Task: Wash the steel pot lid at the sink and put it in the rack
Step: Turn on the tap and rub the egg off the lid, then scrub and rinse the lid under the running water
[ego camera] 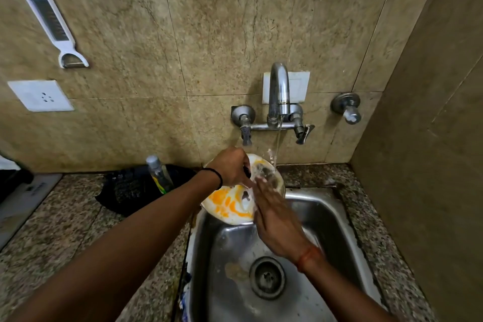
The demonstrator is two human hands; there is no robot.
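The steel pot lid (269, 174) is held tilted under the thin stream of water from the tap (279, 91), above the back left corner of the steel sink (326, 217). My left hand (231, 166) grips the lid from the left, around its dark knob. The fingers of my right hand (274, 214) lie straight and rub across the lid's wet face. Below the lid, a white plate with orange stains (230, 205) leans on the sink's left rim.
A black rack (133, 189) with a clear bottle (158, 172) stands on the speckled counter left of the sink. A white peeler (53, 26) hangs on the tiled wall above a socket (40, 95). A side wall closes off the right.
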